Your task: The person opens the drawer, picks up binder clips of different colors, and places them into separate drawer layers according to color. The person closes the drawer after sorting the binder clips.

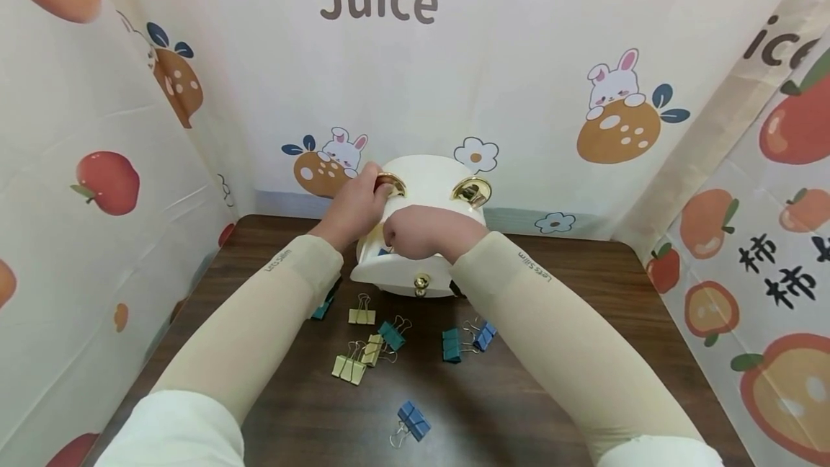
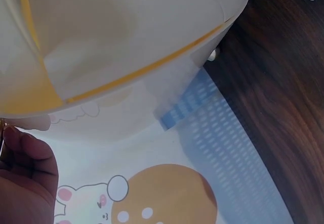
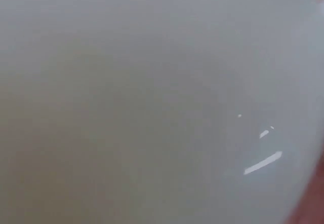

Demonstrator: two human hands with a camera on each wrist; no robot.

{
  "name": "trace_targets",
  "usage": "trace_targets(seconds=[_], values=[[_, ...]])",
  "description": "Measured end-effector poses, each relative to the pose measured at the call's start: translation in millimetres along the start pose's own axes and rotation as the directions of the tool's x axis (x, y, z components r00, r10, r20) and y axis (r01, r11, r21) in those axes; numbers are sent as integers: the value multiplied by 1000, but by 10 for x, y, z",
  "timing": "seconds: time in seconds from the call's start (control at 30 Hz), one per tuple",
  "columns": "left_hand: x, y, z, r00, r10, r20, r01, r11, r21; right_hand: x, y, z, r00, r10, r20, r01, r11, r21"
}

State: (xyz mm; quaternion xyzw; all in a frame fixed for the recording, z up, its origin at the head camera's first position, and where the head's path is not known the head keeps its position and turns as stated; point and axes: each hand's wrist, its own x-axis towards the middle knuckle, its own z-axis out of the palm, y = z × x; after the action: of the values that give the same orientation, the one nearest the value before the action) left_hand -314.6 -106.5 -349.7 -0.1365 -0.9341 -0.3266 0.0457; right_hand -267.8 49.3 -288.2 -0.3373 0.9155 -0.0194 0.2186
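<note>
A white storage box (image 1: 415, 168) with two gold ring-shaped ears (image 1: 472, 192) and a gold knob (image 1: 421, 282) on its front stands at the back of the table, its lid raised. My left hand (image 1: 359, 206) grips the left gold ear; the curled fingers (image 2: 30, 155) show at the lid's edge in the left wrist view. Over the front opening, my right hand (image 1: 431, 231) bends downward with its fingertips hidden, so I cannot tell whether it holds anything. A bit of blue shows inside the box beside it. White glossy surface fills the right wrist view.
Several binder clips lie on the dark wooden table (image 1: 519, 409) before the box: yellow ones (image 1: 349, 369), teal ones (image 1: 451, 346) and blue ones (image 1: 413, 420). Fruit-printed curtains (image 1: 532, 34) enclose the back and both sides.
</note>
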Motion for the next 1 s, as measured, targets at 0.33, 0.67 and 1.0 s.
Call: trace_targets(seconds=[0.33,0.67,1.0], values=[[8,2,9,999,-27,22,28,999,-36,-278,-34,-126,986,-1,-166,8,999,41],[-6,-7,19,1000,23,-7,-23,1000,4,-663,-76,24,905,-79,-417,141,983,119],[-21,3,13,999,26,-29,-25,999,26,-1102,-89,457,772,-239,-588,307,952,16]])
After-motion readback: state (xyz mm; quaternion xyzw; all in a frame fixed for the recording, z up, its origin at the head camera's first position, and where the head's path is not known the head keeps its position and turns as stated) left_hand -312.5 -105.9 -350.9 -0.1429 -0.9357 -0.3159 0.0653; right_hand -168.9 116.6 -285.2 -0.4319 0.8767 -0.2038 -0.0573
